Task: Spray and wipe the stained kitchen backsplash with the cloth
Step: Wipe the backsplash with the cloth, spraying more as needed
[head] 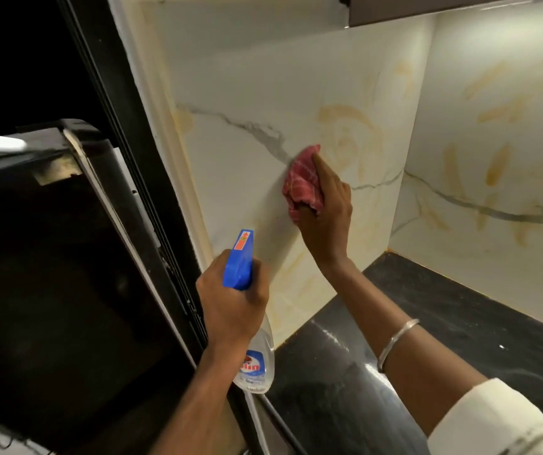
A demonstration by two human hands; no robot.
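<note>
A: Right hand [324,211]?
B: Arm raised, cloth [301,180] bunched in the fingers, pressed flat to the stained backsplash [247,93].
A: Left hand [230,302]?
B: Clenched round the spray bottle [242,267], nozzle pointed up at the wall.

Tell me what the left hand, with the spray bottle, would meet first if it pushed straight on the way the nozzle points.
Probably the backsplash: the left hand aims the spray bottle up at the bare panel left of the cloth. Depth is unclear.
</note>
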